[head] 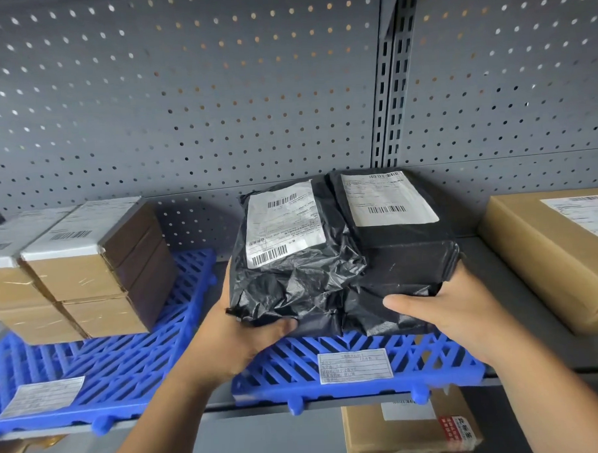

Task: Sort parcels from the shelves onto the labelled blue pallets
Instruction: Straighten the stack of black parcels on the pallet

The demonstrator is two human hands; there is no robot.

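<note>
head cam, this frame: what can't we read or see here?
1) pallet label, head view: print too small and blurred to read.
2) crumpled black parcel and smooth black parcel: undersides hidden by their own bulk; cannot tell if they touch the blue pallet.
3) left hand and right hand: fingers mostly hidden behind the parcels.
4) cardboard box: cut off by right edge.

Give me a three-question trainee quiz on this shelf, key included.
1. True or false: the left hand grips a brown carton.
2. The stacked boxes sit on: A) the left blue pallet; B) the floor; C) a trolley.
3. Which hand grips the right black parcel?
Key: 1 false, it grips the left black parcel; 2 A; 3 the right hand.
</note>
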